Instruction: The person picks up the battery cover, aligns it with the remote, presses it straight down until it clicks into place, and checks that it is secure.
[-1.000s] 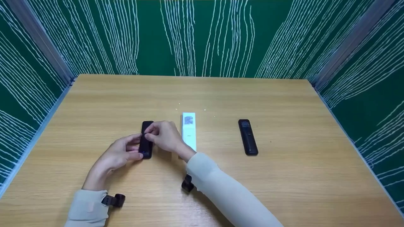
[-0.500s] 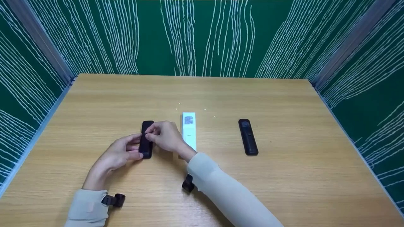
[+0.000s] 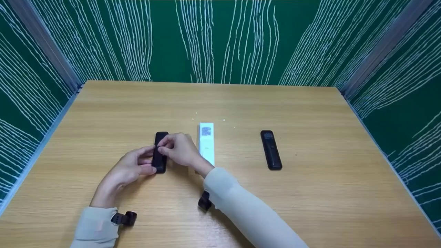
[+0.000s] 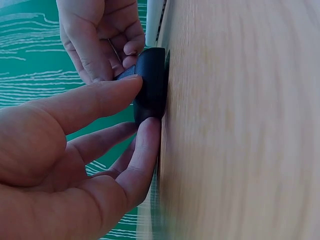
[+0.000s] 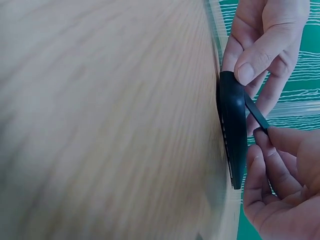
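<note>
A slim black handheld device (image 3: 159, 162), long with rounded ends, lies on the wooden table between the two hands. My left hand (image 3: 124, 169) holds its near end from the left, thumb and fingers set against its sides. From the right comes my right hand (image 3: 181, 148), its thumb and finger pinching a thin flat black flap (image 5: 256, 113). The flap slants up off the top of the device's body (image 5: 233, 127), as the right wrist view shows. In the left wrist view the end of the device body (image 4: 151, 82) fills the space between the left fingertips.
A narrow white box (image 3: 206, 146) with a printed square code stands just right of the right hand, partly behind its wrist. Farther right lies a second black handheld device (image 3: 271, 150) with a label. Small pale crumbs (image 3: 224, 120) dot the table behind the box.
</note>
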`<state>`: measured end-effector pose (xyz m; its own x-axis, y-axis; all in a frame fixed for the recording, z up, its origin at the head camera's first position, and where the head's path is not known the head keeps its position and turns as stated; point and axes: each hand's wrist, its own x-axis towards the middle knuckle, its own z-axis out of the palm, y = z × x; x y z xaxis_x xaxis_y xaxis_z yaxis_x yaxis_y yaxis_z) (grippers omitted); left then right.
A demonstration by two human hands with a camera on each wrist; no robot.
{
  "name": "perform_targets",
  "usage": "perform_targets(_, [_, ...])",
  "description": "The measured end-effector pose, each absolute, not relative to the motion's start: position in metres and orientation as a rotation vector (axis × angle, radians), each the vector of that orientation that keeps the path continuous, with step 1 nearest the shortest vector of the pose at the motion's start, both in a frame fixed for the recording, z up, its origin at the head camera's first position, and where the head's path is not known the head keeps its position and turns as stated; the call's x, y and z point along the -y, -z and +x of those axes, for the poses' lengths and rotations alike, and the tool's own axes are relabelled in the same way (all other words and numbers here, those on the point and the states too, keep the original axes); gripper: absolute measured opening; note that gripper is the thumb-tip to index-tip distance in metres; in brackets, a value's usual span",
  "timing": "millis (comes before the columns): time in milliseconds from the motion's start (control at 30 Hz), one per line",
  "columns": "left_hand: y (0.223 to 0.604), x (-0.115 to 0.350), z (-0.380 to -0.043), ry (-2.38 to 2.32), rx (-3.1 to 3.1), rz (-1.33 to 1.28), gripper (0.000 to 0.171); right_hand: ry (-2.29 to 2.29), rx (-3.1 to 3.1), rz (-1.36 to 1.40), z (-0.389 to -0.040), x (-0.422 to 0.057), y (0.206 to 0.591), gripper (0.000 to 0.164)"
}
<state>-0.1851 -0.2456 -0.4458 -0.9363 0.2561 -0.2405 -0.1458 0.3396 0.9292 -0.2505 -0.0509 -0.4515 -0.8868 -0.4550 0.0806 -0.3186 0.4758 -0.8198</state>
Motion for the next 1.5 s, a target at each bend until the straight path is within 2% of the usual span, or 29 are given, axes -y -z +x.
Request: perform_targets(1500, [0.4439, 0.2451, -0.1842, -1.601, -2.297, 0.060, 0.081, 1.233, -2.638, -0.715, -0.2522, 0.0584, 0.4564, 0.007])
